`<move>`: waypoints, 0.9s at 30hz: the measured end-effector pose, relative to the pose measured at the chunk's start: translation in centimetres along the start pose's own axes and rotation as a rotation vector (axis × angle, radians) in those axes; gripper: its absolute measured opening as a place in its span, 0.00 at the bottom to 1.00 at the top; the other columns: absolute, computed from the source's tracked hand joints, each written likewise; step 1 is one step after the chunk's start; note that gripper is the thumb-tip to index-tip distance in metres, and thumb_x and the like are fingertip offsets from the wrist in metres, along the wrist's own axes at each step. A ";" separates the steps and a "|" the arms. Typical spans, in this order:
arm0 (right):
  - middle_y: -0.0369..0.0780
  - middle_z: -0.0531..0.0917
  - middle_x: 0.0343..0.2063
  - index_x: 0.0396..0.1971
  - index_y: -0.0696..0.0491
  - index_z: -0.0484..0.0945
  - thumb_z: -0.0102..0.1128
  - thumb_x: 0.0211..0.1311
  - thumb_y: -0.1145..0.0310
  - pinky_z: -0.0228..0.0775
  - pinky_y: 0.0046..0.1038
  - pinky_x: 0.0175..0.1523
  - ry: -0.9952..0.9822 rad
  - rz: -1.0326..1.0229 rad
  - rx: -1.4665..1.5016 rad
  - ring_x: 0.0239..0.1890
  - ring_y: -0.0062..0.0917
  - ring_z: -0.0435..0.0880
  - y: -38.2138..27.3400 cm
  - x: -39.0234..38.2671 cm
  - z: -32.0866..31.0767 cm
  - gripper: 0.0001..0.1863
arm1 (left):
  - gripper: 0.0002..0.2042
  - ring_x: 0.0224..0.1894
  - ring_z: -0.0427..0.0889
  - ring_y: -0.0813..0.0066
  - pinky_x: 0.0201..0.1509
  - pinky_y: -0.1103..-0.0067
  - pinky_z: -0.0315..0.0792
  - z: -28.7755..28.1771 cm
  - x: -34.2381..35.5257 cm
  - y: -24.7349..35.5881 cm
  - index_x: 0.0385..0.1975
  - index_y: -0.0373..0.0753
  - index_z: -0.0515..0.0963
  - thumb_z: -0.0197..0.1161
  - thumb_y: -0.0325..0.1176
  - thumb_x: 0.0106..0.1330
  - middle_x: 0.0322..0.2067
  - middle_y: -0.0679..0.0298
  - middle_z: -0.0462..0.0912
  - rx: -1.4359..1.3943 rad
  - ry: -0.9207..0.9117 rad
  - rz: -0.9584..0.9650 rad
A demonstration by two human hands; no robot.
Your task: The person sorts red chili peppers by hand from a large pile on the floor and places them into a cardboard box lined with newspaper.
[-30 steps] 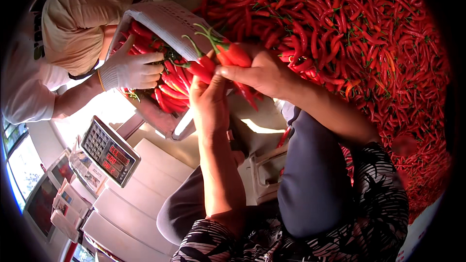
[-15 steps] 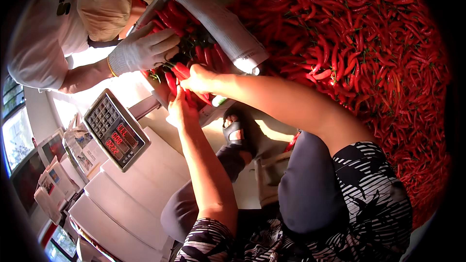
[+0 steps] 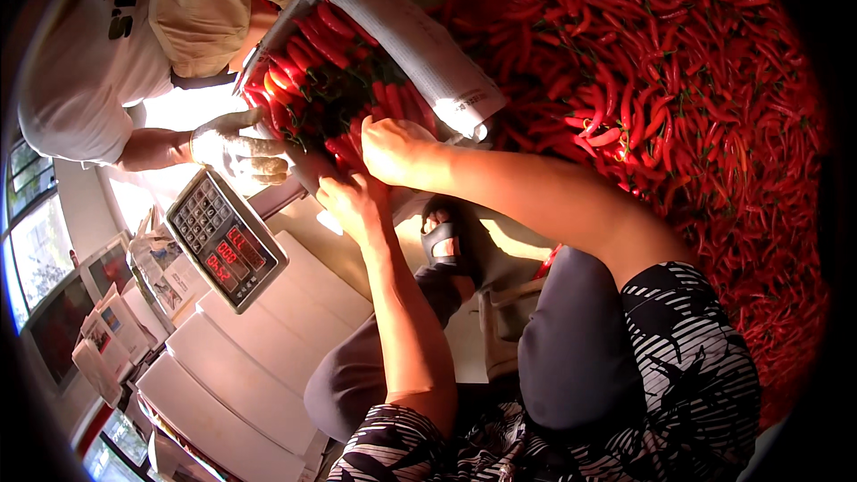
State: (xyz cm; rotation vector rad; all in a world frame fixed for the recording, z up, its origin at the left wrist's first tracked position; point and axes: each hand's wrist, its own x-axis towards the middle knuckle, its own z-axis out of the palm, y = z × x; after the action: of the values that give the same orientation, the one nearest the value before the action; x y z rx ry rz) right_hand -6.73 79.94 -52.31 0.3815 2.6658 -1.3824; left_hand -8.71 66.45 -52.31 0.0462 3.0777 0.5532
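Observation:
A white box (image 3: 446,54) holds rows of red chili peppers (image 3: 321,36) with green stems. My right hand (image 3: 397,152) is inside its near part, fingers curled against the peppers; what they hold is hidden. My left hand (image 3: 353,201) is below and left of it, fingers bent at the box's near edge among pepper tips; its grip is hidden too. A co-worker's white-gloved hand (image 3: 237,147) is at the box's left side, fingers bent and apart from mine.
A large heap of red chilies (image 3: 678,107) covers the right side. A digital scale (image 3: 226,241) stands on stacked white cartons (image 3: 214,366) at lower left. The co-worker's leg (image 3: 205,9) is at upper left. My sandalled foot (image 3: 439,236) shows below the box.
Both my hands went from holding peppers up in front of me to down at the box. The gloved hand moved down and left, out of the box's middle, uncovering more peppers.

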 end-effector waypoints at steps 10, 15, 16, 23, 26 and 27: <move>0.48 0.89 0.33 0.46 0.59 0.80 0.47 0.69 0.64 0.81 0.41 0.41 -0.010 -0.154 -0.234 0.37 0.39 0.90 4.1 0.2 -0.7 0.17 | 0.42 0.79 0.48 0.48 0.81 0.55 0.47 5.0 2.3 -1.5 0.78 0.46 0.47 0.60 0.51 0.69 0.76 0.52 0.56 0.351 -0.305 0.563; 0.41 0.84 0.32 0.34 0.55 0.77 0.61 0.61 0.64 0.80 0.38 0.38 0.288 -0.659 0.055 0.37 0.38 0.87 5.5 -5.8 -6.0 0.09 | 0.37 0.78 0.51 0.46 0.77 0.55 0.55 6.5 6.6 -7.0 0.77 0.45 0.55 0.55 0.56 0.72 0.75 0.49 0.56 0.383 -0.218 0.576; 0.41 0.84 0.32 0.35 0.54 0.78 0.63 0.61 0.65 0.80 0.38 0.38 0.326 -0.593 0.098 0.36 0.38 0.87 7.7 -8.9 -7.1 0.09 | 0.35 0.76 0.55 0.45 0.75 0.56 0.59 6.2 2.8 -3.2 0.76 0.45 0.59 0.52 0.56 0.74 0.75 0.47 0.57 0.371 -0.222 0.467; 0.42 0.84 0.37 0.41 0.53 0.82 0.62 0.67 0.72 0.77 0.35 0.45 0.871 0.120 0.097 0.40 0.39 0.85 21.4 -22.5 -13.6 0.06 | 0.12 0.56 0.76 0.57 0.59 0.62 0.72 0.1 -8.4 14.7 0.52 0.33 0.80 0.59 0.25 0.73 0.51 0.53 0.77 -0.302 0.171 0.793; 0.43 0.82 0.37 0.42 0.53 0.82 0.60 0.65 0.75 0.76 0.38 0.42 0.938 0.310 -0.191 0.38 0.42 0.84 25.8 -29.5 -15.6 0.07 | 0.14 0.46 0.80 0.53 0.50 0.65 0.76 4.7 -14.3 20.5 0.52 0.35 0.79 0.58 0.22 0.68 0.45 0.52 0.79 -0.490 -0.380 0.911; 0.43 0.81 0.35 0.42 0.53 0.81 0.60 0.65 0.75 0.76 0.40 0.40 0.959 0.295 -0.236 0.36 0.43 0.83 26.4 -30.5 -16.2 0.07 | 0.14 0.46 0.79 0.48 0.51 0.62 0.75 7.2 -15.3 21.9 0.51 0.36 0.79 0.60 0.23 0.65 0.45 0.50 0.79 -0.507 -0.459 1.002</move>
State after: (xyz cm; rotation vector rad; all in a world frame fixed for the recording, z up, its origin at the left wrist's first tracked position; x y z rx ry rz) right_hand 30.03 102.56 -57.18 1.6780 3.1729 -0.8910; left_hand 7.28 88.96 -51.30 1.4803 2.1916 1.0993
